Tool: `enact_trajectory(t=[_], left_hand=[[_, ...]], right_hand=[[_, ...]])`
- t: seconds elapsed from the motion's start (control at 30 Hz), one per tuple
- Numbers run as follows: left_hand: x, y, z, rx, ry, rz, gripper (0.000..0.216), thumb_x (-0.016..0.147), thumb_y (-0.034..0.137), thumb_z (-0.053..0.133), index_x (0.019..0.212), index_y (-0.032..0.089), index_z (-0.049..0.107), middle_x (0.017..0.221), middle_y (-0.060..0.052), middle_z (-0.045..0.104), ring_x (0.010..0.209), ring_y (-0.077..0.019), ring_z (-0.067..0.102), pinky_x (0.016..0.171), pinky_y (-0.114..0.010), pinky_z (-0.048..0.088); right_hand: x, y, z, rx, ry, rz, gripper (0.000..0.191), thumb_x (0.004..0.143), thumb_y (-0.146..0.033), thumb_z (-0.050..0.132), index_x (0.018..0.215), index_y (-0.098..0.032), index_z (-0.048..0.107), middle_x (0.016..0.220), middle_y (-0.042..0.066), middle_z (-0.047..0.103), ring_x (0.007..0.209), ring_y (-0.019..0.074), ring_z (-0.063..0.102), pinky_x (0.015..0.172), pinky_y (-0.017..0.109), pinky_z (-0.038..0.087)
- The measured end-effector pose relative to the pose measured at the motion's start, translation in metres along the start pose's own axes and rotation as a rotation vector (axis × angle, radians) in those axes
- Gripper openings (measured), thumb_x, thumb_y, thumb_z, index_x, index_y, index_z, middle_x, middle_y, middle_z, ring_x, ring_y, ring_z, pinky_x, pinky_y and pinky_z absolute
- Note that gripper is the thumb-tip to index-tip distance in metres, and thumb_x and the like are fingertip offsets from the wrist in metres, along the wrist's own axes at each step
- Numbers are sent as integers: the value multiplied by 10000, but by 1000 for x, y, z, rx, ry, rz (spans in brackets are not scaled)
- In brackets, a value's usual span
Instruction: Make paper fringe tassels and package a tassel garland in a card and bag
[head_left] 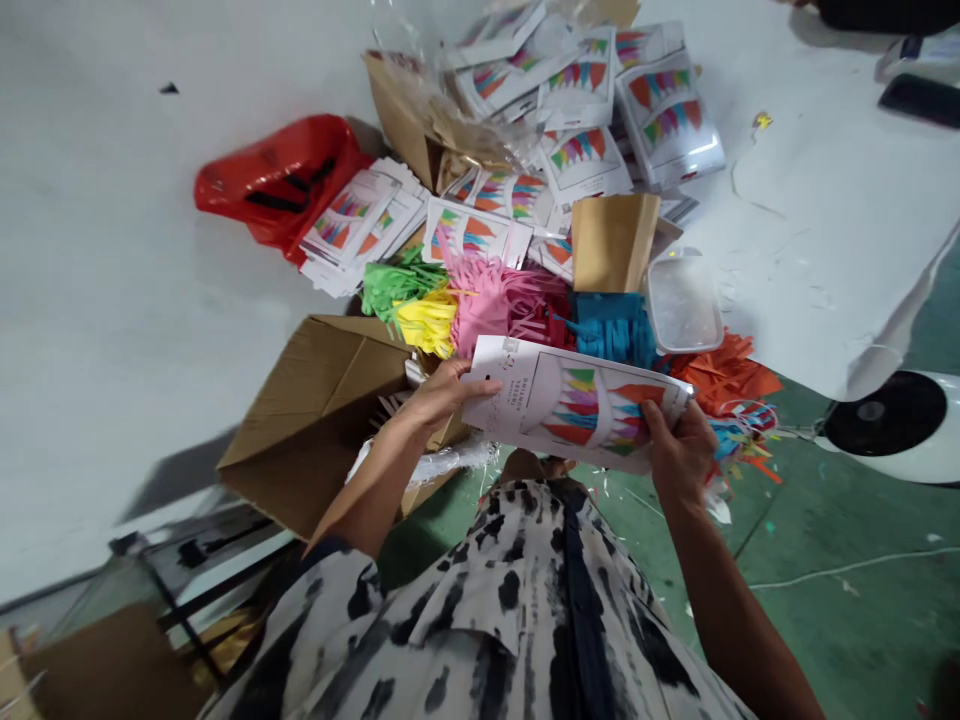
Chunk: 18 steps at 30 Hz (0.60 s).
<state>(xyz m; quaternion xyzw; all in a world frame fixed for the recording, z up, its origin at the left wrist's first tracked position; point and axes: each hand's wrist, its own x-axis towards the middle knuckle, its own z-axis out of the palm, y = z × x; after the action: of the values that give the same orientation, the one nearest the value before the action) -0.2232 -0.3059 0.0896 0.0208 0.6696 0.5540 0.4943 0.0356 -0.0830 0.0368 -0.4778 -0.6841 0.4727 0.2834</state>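
White card [570, 408] is pinched by left hand [442, 396] and right hand [684, 446].

The left hand [442, 395] and right hand [684, 445] hold a printed packet [570, 405] by its two ends, in front of the near edge of the table [112, 250]. Along that edge lie green tassels [397, 285], yellow tassels [426, 322], pink tassels [487, 295] and blue tassels [615, 325], then a clear tub [684, 305] and orange tassels [716, 372] by the near right corner. Behind them, toward the far edge, more packets [585, 90] lie heaped, a red bag [281, 185] to their left. An open cardboard box [307, 410] sits beside the left forearm.
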Motion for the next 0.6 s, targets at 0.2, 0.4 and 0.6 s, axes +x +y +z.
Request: enact_trajectory(t=[0.2, 0.4, 0.6], left_hand=[[13, -8, -8, -18, -89, -47, 434, 602, 323, 959, 960, 141, 795, 945, -119, 824, 817, -258, 769, 776, -383, 636], [20, -19, -12, -49, -64, -58, 496, 613, 357, 976, 1022, 157, 782, 1028, -136, 822, 854, -285, 773, 778, -402, 626], [21, -22, -8, -101, -23, -38, 609, 574, 416, 995, 1074, 153, 766, 1067, -142, 819, 880, -281, 775, 763, -376, 628]], right_hand=[[14, 22, 13, 121, -136, 113, 380, 786, -512, 817, 940, -175, 731, 785, -14, 676, 665, 137, 560, 649, 284, 488], [15, 28, 18, 46, -127, 78, 367, 796, -515, 811, 888, -172, 719, 735, -36, 627, 640, 121, 517, 621, 260, 452], [13, 19, 21, -66, -81, 31, 342, 788, -497, 791, 780, -180, 662, 667, -52, 533, 619, 121, 437, 580, 261, 377]])
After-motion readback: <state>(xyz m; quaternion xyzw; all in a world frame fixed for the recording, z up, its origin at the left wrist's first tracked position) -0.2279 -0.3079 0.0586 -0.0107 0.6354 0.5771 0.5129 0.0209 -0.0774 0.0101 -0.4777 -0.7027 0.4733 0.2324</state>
